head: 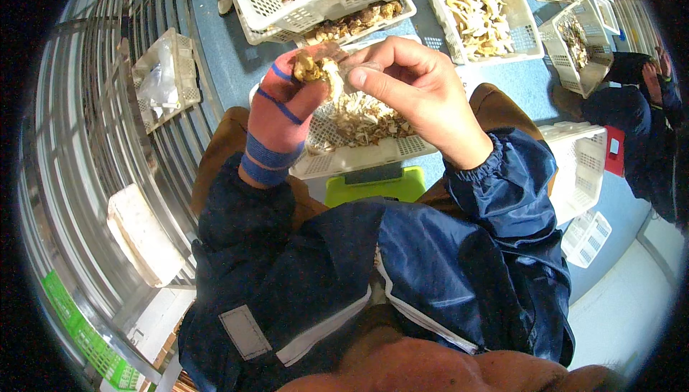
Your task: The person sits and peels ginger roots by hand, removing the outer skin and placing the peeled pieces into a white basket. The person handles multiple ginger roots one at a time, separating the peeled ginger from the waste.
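My left hand (280, 112) wears a pinkish-red knit glove with blue stripes and grips a brown and cream mushroom (317, 71) between thumb and fingers. Close against it, my bare right hand (425, 85) pinches a small thin grey blade-like piece (361, 75); its exact kind is blurred. Below both hands, between my knees, a white perforated plastic crate (371, 152) holds many pale mushroom trimmings (371, 120). My forearms partly hide the crate.
Stacked crates (323, 7) of brown mushrooms stand ahead, beside a crate (530, 42) of pale cut mushrooms (476, 12). Metal racking (161, 69) runs along my left. On the right, another person's hands (652, 82) show near a crate (576, 47). A lime-green stool (377, 187) is beneath me.
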Motion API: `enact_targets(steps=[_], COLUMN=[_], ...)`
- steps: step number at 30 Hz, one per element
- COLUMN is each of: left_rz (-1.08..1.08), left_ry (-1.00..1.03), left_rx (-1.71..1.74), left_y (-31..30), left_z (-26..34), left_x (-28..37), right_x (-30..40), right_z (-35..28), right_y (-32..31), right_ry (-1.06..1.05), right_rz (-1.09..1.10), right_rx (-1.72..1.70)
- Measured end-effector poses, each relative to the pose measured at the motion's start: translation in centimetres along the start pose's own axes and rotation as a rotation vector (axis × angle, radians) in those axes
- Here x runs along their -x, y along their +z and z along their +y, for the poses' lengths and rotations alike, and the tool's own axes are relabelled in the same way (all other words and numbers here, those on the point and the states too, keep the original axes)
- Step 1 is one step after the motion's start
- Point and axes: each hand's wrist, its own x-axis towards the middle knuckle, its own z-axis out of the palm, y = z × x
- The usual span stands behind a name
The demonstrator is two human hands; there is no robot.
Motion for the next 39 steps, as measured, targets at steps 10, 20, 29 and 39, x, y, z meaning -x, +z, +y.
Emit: enact_targets(steps=[10,20,29,39], left_rz=[0.013,0.042,0.048,0.161], left_ry=[0.090,0.025,0.040,0.063], left_rx=[-0.132,0.174,0.393,0.217], left_y=[0.9,-0.2,0.4,1.1], left_z=[-0.9,-2.6,-1.8,-1.3], left_x=[0.1,-0.6,-0.7,-0.1], right_x=[0.2,-0.1,0.2,0.1], right_z=[0.6,0.4,-0.2,0.0], right_y=[0.2,0.2,0.0,0.0], right_ry=[0.011,-0.229,-0.215,-0.217], right_rz=[0.136,0.023,0.007,-0.002], right_rx=[0.115,0.343,0.323,0.307])
